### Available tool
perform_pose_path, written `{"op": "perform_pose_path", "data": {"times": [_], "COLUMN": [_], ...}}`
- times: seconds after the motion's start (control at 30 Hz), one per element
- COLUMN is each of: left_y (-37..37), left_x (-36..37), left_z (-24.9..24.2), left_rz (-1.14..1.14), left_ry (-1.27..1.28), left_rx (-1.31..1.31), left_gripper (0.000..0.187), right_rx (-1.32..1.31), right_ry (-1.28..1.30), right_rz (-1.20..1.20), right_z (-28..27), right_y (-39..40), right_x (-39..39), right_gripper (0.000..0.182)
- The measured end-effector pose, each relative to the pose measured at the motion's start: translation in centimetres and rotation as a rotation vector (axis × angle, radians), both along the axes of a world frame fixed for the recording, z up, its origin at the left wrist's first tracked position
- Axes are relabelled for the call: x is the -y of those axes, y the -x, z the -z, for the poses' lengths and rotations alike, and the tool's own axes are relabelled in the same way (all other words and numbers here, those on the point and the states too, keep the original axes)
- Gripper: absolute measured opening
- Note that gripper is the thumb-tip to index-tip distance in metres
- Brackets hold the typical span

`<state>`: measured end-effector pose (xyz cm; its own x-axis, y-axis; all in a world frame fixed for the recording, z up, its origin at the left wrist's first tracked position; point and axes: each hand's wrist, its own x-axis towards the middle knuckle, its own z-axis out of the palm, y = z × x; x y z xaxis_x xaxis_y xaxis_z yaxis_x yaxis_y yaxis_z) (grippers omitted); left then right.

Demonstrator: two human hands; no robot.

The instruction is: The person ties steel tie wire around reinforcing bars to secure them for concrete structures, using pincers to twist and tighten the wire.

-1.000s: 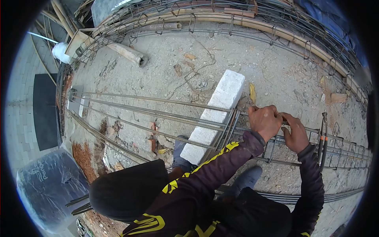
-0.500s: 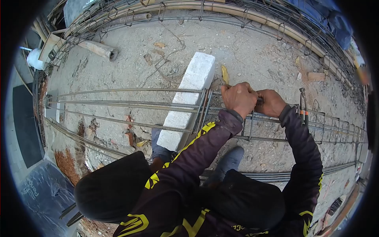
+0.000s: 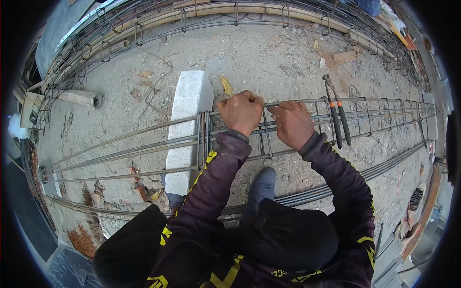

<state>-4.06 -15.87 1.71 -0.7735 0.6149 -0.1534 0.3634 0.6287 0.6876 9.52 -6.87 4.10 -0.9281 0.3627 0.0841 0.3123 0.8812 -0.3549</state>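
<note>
A long rebar cage (image 3: 259, 156) of thin steel bars and square stirrups runs across the view. My left hand (image 3: 241, 113) is closed over its upper bar, fingertips hidden on the far side. Just to the right, my right hand (image 3: 292, 124) is bent over the same bar beside a stirrup, with thumb and fingers closed on it. Any tie wire there is too small to make out. Left of my hands, several stirrups (image 3: 203, 139) are bunched together by a white block (image 3: 185, 103) under the bars. Pincers (image 3: 335, 109) with black and orange handles hang on the cage at right.
Another rebar cage (image 3: 235, 17) and a bamboo pole curve along the far side. Loose bars (image 3: 307, 193) lie near my boot (image 3: 261, 185). A pipe (image 3: 81, 98) is at left, a brick piece (image 3: 345, 57) at upper right, and a dry leaf (image 3: 226, 86) beyond my left hand.
My view has turned, so the scene sits further left. My hands have moved apart along the bar; the right hand, earlier against the left, now lies flatter beside the stirrup.
</note>
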Motion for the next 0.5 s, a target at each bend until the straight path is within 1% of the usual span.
{"op": "perform_pose_path", "data": {"times": [0.07, 0.13, 0.17, 0.2, 0.23, 0.27, 0.3, 0.33, 0.4, 0.5], "left_y": [0.3, 0.2, -0.1, -0.4, -0.6, -0.7, -0.7, -0.7, -0.4, -0.3], "left_x": [0.2, 0.2, 0.1, 0.3, 0.0, -0.1, 0.0, -0.3, 0.0, 0.1], "left_z": [-0.2, 0.1, 1.1, 1.6, 2.3, 1.3, 1.3, 1.8, 1.1, 0.9], "left_rz": [0.011, 0.007, -0.026, -0.033, -0.091, -0.132, -0.138, -0.151, -0.101, -0.083], "left_ry": [0.071, 0.036, -0.001, -0.132, -0.186, -0.154, -0.205, -0.202, -0.176, -0.159], "left_rx": [-0.003, -0.025, -0.088, -0.223, -0.220, -0.228, -0.205, -0.183, -0.046, 0.008], "left_gripper": [0.025, 0.023, 0.020, 0.019, 0.018, 0.017, 0.016, 0.015, 0.013, 0.013], "right_rx": [0.060, 0.229, 0.297, 0.064, 0.107, 0.094, 0.087, 0.092, 0.120, -0.014], "right_ry": [-0.008, 0.042, 0.073, 0.190, 0.283, 0.392, 0.577, 0.705, 0.934, 0.856], "right_rz": [0.006, -0.048, -0.108, -0.185, -0.129, -0.213, -0.183, -0.082, 0.140, 0.065], "right_z": [-0.6, -0.1, 0.6, 1.0, 2.1, 1.4, 1.2, 1.7, 0.9, 2.9], "right_y": [0.8, 1.5, 2.4, 2.4, 2.1, 2.2, 2.0, 1.5, 1.4, 0.9], "right_x": [0.3, -0.5, -0.9, -1.2, -2.0, -2.6, -2.9, -3.1, -2.9, -3.4], "right_gripper": [0.020, 0.018, 0.017, 0.009, 0.006, 0.011, 0.018, 0.024, 0.024, 0.027]}}
